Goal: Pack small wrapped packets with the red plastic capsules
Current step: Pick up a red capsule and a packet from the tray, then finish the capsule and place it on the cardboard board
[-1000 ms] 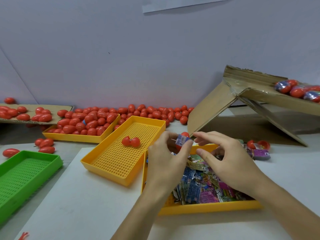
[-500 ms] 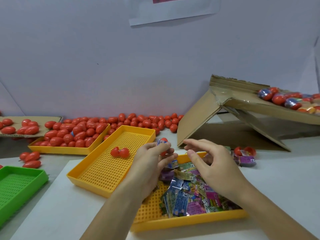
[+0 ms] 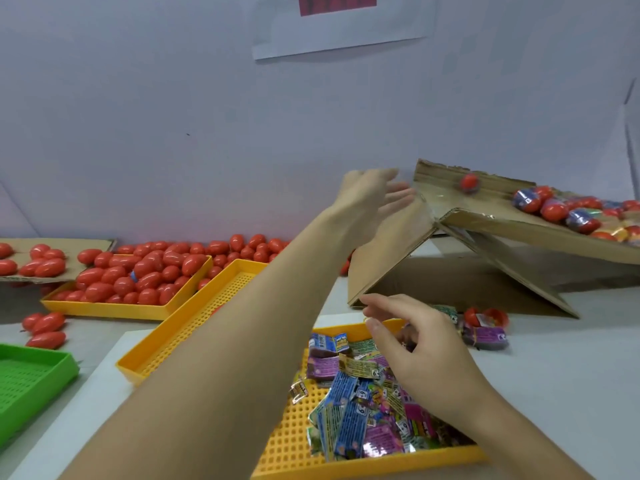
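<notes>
My left hand point(image 3: 372, 197) is raised toward the cardboard box flap point(image 3: 485, 209), fingers spread and holding nothing. A blurred red capsule point(image 3: 469, 182) is in the air or rolling on that flap, just beyond the hand. More filled capsules point(image 3: 554, 209) lie in the box at the right. My right hand point(image 3: 415, 344) hovers with loosely curled fingers over the pile of small wrapped packets point(image 3: 360, 410) in the near yellow tray point(image 3: 287, 445). An open red capsule point(image 3: 485, 317) lies beside a purple packet point(image 3: 485, 337) on the table.
A second yellow tray point(image 3: 194, 327) sits under my left forearm. A third yellow tray point(image 3: 104, 308) at the left holds many red capsules point(image 3: 138, 275); more lie along the wall and on cardboard point(image 3: 86, 244). A green tray point(image 3: 31, 382) is at the left edge.
My left hand held a packet and capsule over the tray, then swung up and right toward the box and released; a red capsule now travels on the flap. The view tilted upward.
</notes>
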`<state>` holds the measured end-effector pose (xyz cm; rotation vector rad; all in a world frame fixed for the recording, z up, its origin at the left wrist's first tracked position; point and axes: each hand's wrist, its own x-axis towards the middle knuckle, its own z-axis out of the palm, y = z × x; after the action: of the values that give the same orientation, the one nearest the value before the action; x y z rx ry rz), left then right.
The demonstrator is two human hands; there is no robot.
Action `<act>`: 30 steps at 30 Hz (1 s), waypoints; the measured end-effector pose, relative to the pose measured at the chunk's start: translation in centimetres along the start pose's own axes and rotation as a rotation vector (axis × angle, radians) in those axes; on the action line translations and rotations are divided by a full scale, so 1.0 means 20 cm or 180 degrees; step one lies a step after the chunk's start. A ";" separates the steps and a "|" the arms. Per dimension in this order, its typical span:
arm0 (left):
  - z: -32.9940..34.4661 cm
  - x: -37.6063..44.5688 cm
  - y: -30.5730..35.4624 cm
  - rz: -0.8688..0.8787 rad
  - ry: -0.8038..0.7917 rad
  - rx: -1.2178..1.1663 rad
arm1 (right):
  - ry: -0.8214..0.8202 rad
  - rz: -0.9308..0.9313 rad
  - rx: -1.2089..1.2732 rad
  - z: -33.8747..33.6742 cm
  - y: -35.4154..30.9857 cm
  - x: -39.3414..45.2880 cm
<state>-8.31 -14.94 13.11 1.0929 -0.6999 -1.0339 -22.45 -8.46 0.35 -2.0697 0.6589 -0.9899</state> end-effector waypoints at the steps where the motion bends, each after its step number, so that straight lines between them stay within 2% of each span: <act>1: -0.08 0.01 -0.03 0.0149 0.0275 0.0310 | -0.0010 -0.0025 -0.0035 0.00 0.00 0.00; 4: -0.37 0.01 -0.12 0.0429 0.1097 0.2039 | -0.0048 -0.0067 -0.0105 0.01 0.00 0.00; 6: -0.53 -0.01 -0.19 0.0455 0.1261 0.3175 | -0.0075 -0.0058 -0.0105 0.01 0.00 0.00; 9: -0.66 -0.01 -0.27 0.0701 0.0938 0.4165 | -0.0100 -0.0047 -0.0105 0.01 0.01 0.00; 13: -0.62 0.08 -0.36 0.0986 0.0281 0.4705 | -0.0065 -0.0051 -0.0147 0.02 0.01 -0.01; 18: -0.54 0.18 -0.45 0.0470 -0.0195 0.5609 | 0.0235 -0.0017 -0.0138 0.00 0.02 0.00; 21: -0.52 0.20 -0.48 0.0617 -0.0143 0.5722 | 0.0182 -0.0060 -0.0222 0.00 0.02 0.00; 24: -0.51 0.19 -0.48 0.0847 0.0259 0.5287 | 0.0146 -0.0101 -0.0336 0.00 0.01 0.00; 27: -0.53 0.17 -0.47 0.0818 0.0496 0.5079 | 0.0102 -0.0091 -0.0458 0.00 0.00 0.00; 30: -0.51 0.13 -0.44 0.0821 0.0799 0.4437 | -0.0248 -0.0184 -0.0904 -0.01 0.00 -0.01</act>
<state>-1.20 -14.50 1.22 2.1699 -1.3548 -0.0304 -22.74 -8.44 0.41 -2.3739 0.7375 -0.8832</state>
